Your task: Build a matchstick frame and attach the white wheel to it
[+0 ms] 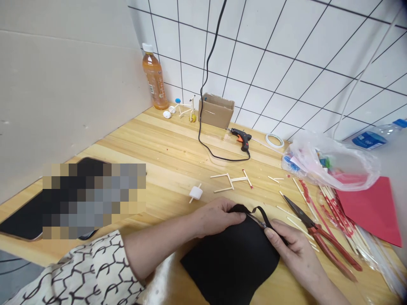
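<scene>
A black sheet (233, 258), paper or thin cloth, hangs over the front of the table. My left hand (216, 218) is closed on its upper edge, thumb on top. My right hand (294, 245) is closed around a pair of small scissors (257, 220); their handles are mostly hidden by my fingers. The metal blades lie along the sheet's upper edge, close to my left thumb. A narrow black strip (261, 210) curls up above the blades. Beyond my hands lie a frame of glued matchsticks (233, 179) and a white piece with a stick through it (196, 193).
Red-handled pliers (318, 232), loose sticks and red paper (370, 212) lie at right. Behind are a plastic bag (333, 161), tape roll (274, 140), glue gun (241, 137) with cord, cardboard box (216, 112), stick model (181, 109) and drink bottle (154, 80). A dark phone-like slab (23, 216) lies left.
</scene>
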The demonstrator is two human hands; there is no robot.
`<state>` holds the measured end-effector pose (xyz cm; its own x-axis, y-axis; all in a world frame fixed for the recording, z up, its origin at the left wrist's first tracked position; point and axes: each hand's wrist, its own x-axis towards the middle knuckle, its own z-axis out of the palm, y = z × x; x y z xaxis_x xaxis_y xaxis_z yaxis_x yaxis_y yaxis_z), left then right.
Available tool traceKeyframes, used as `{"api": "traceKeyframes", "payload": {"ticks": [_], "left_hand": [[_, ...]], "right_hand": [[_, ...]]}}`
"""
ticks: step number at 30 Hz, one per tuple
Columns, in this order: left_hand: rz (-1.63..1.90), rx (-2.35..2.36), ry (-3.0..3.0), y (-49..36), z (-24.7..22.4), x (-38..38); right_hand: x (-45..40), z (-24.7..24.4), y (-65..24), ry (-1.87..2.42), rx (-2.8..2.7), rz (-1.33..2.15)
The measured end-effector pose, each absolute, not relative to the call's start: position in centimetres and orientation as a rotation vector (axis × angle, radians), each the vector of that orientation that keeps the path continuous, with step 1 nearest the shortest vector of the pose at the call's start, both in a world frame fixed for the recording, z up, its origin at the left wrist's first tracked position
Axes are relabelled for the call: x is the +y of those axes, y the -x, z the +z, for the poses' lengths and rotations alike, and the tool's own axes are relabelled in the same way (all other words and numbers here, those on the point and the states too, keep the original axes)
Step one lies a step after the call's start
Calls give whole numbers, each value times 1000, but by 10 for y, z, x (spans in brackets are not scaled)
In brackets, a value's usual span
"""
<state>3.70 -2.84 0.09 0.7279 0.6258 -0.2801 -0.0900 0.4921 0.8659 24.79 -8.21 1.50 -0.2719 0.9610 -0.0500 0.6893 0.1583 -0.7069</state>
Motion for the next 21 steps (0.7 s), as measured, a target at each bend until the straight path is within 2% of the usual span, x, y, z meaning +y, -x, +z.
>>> {"api": "traceKeyframes", "payload": {"ticks": [10, 21], "left_hand": [[369, 722, -931, -38, -3, -32], [367, 718, -895, -39, -3, -32]], "right_hand": [[-83, 17, -242, 1505, -2019, 998], [-82, 17, -241, 1495, -2034, 973]]}}
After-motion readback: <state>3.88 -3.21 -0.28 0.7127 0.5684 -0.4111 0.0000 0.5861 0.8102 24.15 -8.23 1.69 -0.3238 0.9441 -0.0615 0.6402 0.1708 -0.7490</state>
